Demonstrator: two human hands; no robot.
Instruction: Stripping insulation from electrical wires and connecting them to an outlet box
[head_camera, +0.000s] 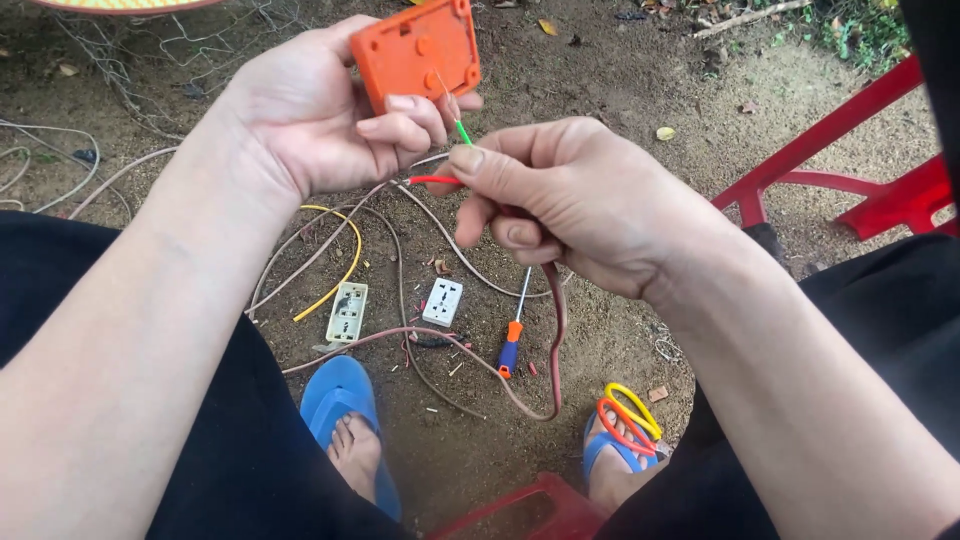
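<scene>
At the bottom of the frame, my two feet rest on blue sandals (345, 405) on the bare dirt, with the edge of a red plastic stool (530, 510) between them and a small coil of yellow and orange wire (625, 415) lying over the right foot. Just above, in the middle of the frame, a screwdriver (513, 335) with an orange and blue handle lies on the ground beside a white socket (442, 302), and a second, cream socket (347, 312) lies to its left near a yellow wire (335, 260). A brownish cable (480, 370) loops across the dirt around them.

Higher up, my right hand (570, 205) is closed, thumb pressed against the forefinger, pinching a thin red wire (435, 180) whose end points left; the brown cable runs down out of this fist. My left hand (320, 110), at the upper left, is wrapped around an orange plastic box (415, 50), fingers curled over its lower edge, and a green wire (462, 130) sticks out just beside those fingertips, between both hands.

At the far right stands a red metal frame (830, 150); wire mesh (170, 50) lies at the upper left.
</scene>
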